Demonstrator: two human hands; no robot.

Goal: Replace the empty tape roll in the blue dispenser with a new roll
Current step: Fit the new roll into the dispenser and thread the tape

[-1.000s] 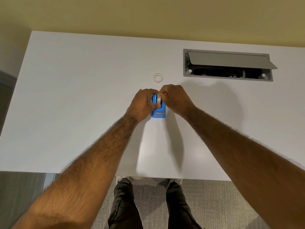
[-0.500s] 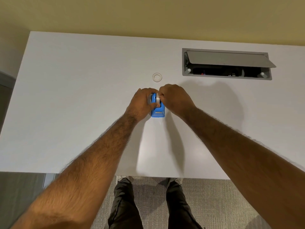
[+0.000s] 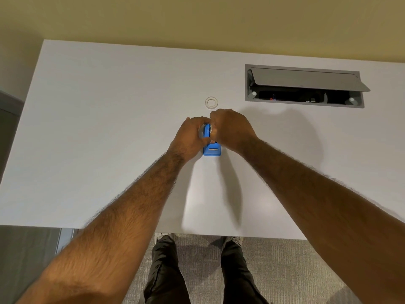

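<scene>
White table (image 3: 109,128); open cable hatch (image 3: 304,84) far right, well apart from the work.

Your left hand (image 3: 188,137) wraps the blue dispenser (image 3: 212,150) from its side, fingers curled round the body, probably to brace it on the table.

Your right hand (image 3: 232,128) arches over the top, fingers curled down, apparently on the new roll (image 3: 211,129). Only a pale sliver shows, so seating can't be confirmed.

Empty core (image 3: 211,102) lies flat just beyond your hands, set out of the way.
</scene>
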